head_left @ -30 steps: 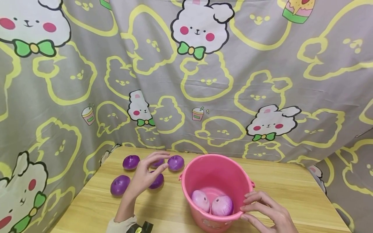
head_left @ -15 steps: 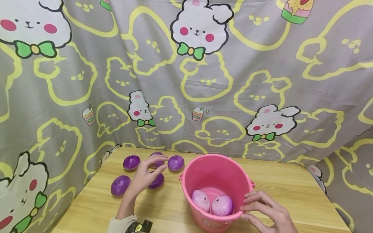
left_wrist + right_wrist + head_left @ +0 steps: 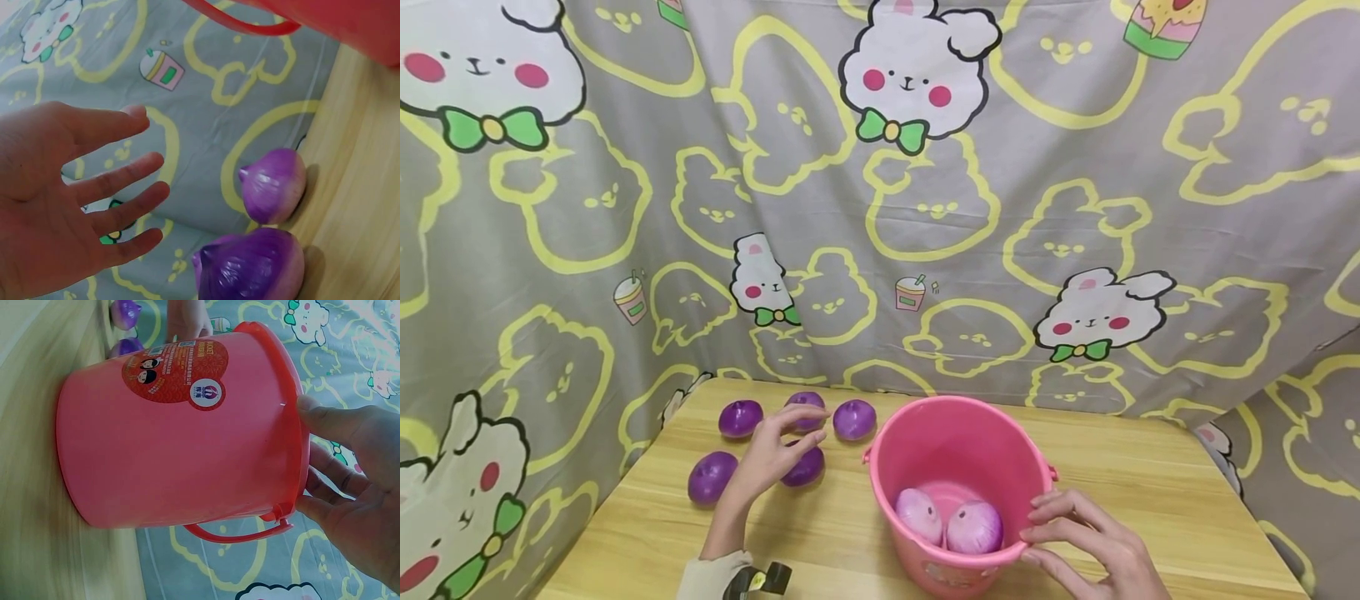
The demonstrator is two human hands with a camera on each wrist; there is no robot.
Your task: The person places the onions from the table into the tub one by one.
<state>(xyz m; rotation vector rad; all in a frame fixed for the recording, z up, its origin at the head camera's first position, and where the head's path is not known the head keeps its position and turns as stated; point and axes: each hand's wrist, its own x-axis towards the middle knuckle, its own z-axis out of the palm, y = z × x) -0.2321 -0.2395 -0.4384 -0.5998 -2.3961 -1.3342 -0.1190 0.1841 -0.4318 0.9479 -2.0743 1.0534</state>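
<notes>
My left hand point(image 3: 769, 454) hovers over the purple onions on the left of the table, fingers spread and slightly bent. Nothing is in it; the left wrist view shows the bare palm and an onion point(image 3: 275, 185) apart from the fingertips. Under and around this hand lie several onions, among them a near-left onion point(image 3: 713, 477) and one by the bucket point(image 3: 854, 419). My right hand point(image 3: 1108, 546) grips the rim of a pink bucket point(image 3: 958, 437), thumb and fingers on either side. Two onions, a left one point(image 3: 919, 515) and a right one point(image 3: 975, 528), rest at the bucket's bottom.
The bucket stands upright on a wooden table point(image 3: 1150, 483). Its handle point(image 3: 237, 537) hangs down along the side. Behind and beside the table hangs a grey curtain point(image 3: 955, 350) with rabbit prints. A dark wrist strap point(image 3: 756, 582) sits on the left sleeve.
Barely anything differs. My left hand has sunk a little and shifted very slightly left above the onions; the right hand keeps its place on the bucket rim.
</notes>
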